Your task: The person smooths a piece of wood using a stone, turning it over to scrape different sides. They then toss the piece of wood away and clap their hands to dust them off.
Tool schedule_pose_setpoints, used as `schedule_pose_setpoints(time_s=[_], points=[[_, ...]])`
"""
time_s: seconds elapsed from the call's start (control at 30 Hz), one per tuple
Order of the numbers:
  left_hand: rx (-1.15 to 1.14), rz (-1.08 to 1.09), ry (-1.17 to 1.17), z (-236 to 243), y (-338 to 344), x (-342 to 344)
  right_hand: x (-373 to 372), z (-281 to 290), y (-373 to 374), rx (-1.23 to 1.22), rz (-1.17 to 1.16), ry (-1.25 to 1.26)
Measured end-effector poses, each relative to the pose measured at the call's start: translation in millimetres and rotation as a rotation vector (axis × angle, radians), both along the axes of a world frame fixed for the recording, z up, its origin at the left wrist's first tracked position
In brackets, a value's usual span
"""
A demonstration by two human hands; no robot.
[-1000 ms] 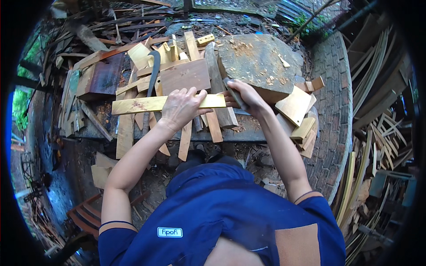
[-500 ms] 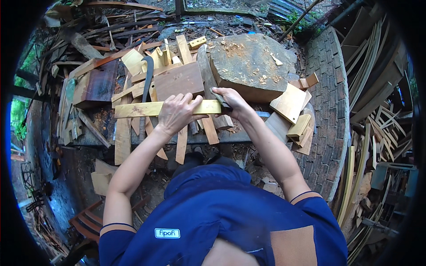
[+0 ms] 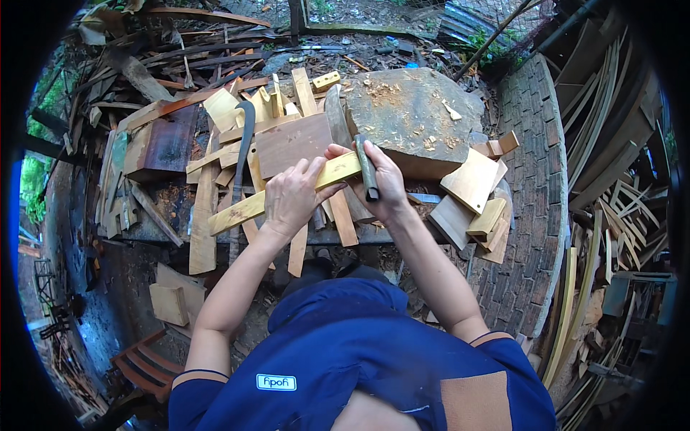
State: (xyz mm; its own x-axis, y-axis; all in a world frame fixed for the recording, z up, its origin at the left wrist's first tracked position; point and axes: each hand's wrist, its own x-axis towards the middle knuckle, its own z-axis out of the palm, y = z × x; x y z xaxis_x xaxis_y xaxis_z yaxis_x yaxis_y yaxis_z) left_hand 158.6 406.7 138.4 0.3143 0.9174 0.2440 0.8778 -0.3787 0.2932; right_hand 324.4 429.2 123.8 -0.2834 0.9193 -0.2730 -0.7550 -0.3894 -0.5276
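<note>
A pale yellow wooden strip point(image 3: 241, 213) is held up over the workbench, slanting with its right end farther away. My left hand point(image 3: 290, 198) is closed around its middle from above. At the strip's right end, my right hand point(image 3: 388, 188) is closed on a folded grey-green sheet point(image 3: 366, 169) that looks like sandpaper. The thumb presses along the sheet, which touches or nearly touches the strip's end. Right-hand fingertips show behind the strip. Below and beyond lie a flat brown board point(image 3: 293, 145) and a dark curved blade point(image 3: 244, 133) with a handle.
A big chopped-on wood block point(image 3: 417, 111) with chips stands beyond my right hand. Loose offcuts point(image 3: 471, 179) lie at the bench's right, beside a low brick wall point(image 3: 525, 215). A dark wooden box-like block point(image 3: 162, 147) is at the left. Scrap strips point(image 3: 625, 223) pile up far right.
The strip has tilted from level, its left end coming nearer to me. My right hand has turned, so the folded sheet now stands lengthwise across the strip's end.
</note>
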Motion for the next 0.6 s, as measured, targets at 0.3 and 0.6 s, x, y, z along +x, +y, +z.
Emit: schedule_pose_setpoints(time_s=[0.3,0.6], points=[[0.136,-0.066,0.14,-2.1,-5.1,0.0,-4.0,-4.3,4.5,-0.177,-0.193,-0.125],[-0.686,-0.258,-0.997,-1.8,-13.4,-6.6,31.0,9.5,31.4,-0.204,0.198,0.294]])
